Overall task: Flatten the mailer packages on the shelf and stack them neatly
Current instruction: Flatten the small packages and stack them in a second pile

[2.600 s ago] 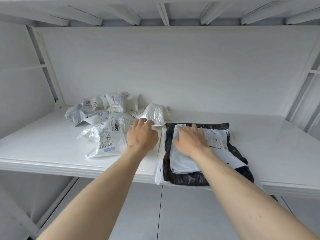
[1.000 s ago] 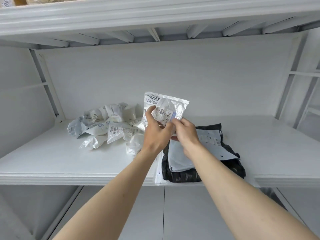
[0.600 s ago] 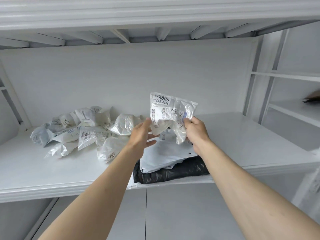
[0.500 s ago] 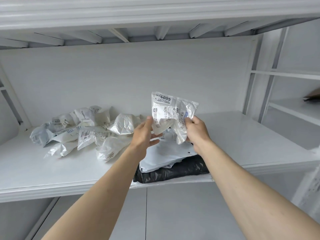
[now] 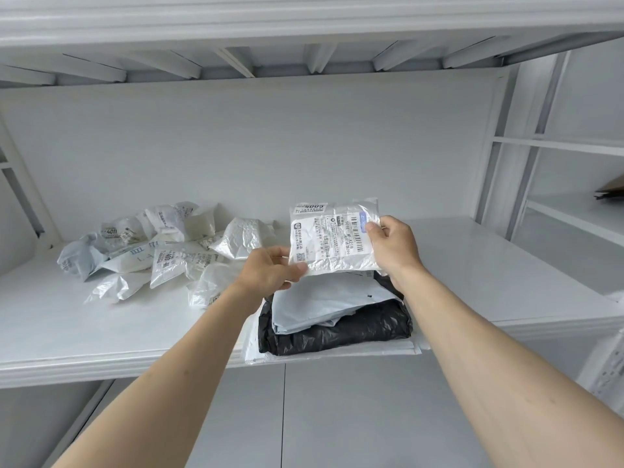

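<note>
White shelf [image 5: 472, 271]: left hand [image 5: 270, 271] and right hand [image 5: 393, 246] pinch opposite edges of labelled silver mailer [image 5: 332, 236], held between them above stacked mailers [image 5: 334, 312].

"4011" on crumpled mailer [image 5: 116, 231], seemingly.

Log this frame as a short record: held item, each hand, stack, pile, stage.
held item: silver mailer, label toward the camera, held above the stack
left hand: pinches its lower left corner
right hand: pinches its right edge
stack: pale grey mailer on a black mailer, at the shelf front edge
pile: crumpled mailers, left of the stack, farther back
stage: held mailer not yet laid on the stack
</note>
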{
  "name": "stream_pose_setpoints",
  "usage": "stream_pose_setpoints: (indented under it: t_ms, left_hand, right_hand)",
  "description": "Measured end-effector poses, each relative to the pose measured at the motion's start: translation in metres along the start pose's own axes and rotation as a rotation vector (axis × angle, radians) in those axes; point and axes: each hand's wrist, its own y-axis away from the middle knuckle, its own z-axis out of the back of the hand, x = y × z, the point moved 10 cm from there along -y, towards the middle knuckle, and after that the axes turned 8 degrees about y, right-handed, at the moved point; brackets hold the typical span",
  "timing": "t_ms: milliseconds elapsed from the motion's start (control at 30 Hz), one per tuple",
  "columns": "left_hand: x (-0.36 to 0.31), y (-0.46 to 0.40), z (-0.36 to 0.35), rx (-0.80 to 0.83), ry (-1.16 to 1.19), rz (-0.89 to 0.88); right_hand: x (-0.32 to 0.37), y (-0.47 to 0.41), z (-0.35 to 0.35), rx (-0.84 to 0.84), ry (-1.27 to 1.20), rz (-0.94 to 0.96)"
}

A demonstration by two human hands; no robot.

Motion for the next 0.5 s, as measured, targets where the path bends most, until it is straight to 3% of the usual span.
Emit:
stream_pose_setpoints:
  t_ms: [100, 167, 267, 367, 433, 500]
  left_hand:
    - [0.006, 0.004, -0.004, 0.108, 0.017, 0.09]
    - [0.008, 0.003, 0.003, 0.093, 0.087, 0.134]
    - [0.009, -0.004, 0.023, -0.013, 0.28, 0.173]
    - [0.01, -0.008, 0.018, 0.054, 0.137, 0.178]
    - [0.015, -0.012, 0.012, 0.071, 0.023, 0.17]
    - [0.014, -0.017, 0.013, -0.01, 0.038, 0.113]
  right_hand:
    - [0.008, -0.007, 0.0, -0.015, 0.044, 0.045]
    - [0.012, -0.015, -0.004, 0.052, 0.027, 0.048]
    - [0.017, -0.017, -0.028, 0.388, 0.066, 0.022]
    - [0.034, -0.01, -0.049, 0.598, 0.254, 0.117]
    - [0.05, -0.015, -0.054, 0.526, 0.463, 0.256]
    - [0.067, -0.019, -0.057, 0.337, 0.742, 0.405]
